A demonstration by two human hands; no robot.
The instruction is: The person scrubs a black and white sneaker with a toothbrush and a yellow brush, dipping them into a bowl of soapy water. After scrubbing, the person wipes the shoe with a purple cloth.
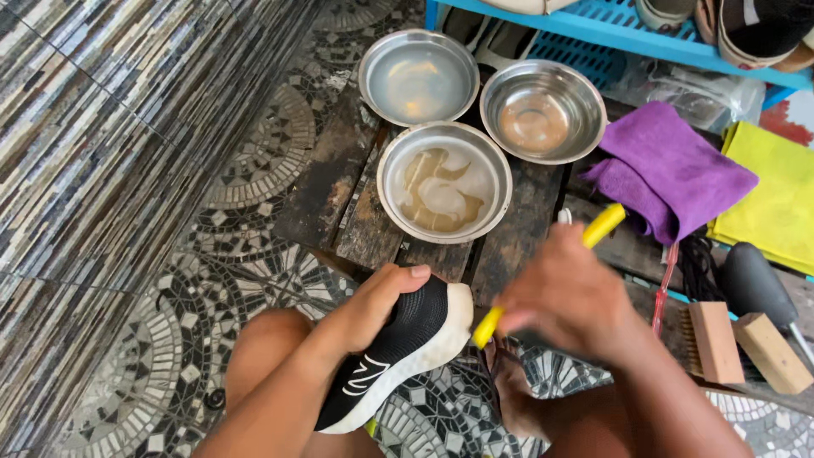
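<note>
At frame bottom, the left hand [373, 309] grips a black shoe [398, 352], the blurred right hand [568, 297] seemingly closed on a yellow brush [543, 276], below three steel bowls [443, 181] holding cloudy water.

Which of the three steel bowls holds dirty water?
The nearest bowl: its water is cloudy with brown swirls and foam. The far left bowl holds clear water, and the right bowl looks nearly empty.

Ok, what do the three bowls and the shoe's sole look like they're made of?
The three bowls look like stainless steel: silvery, shiny, reflective rims. The black shoe has a white sole that looks like matte foam, though rubber is possible; its upper seems to be knit fabric.
</note>
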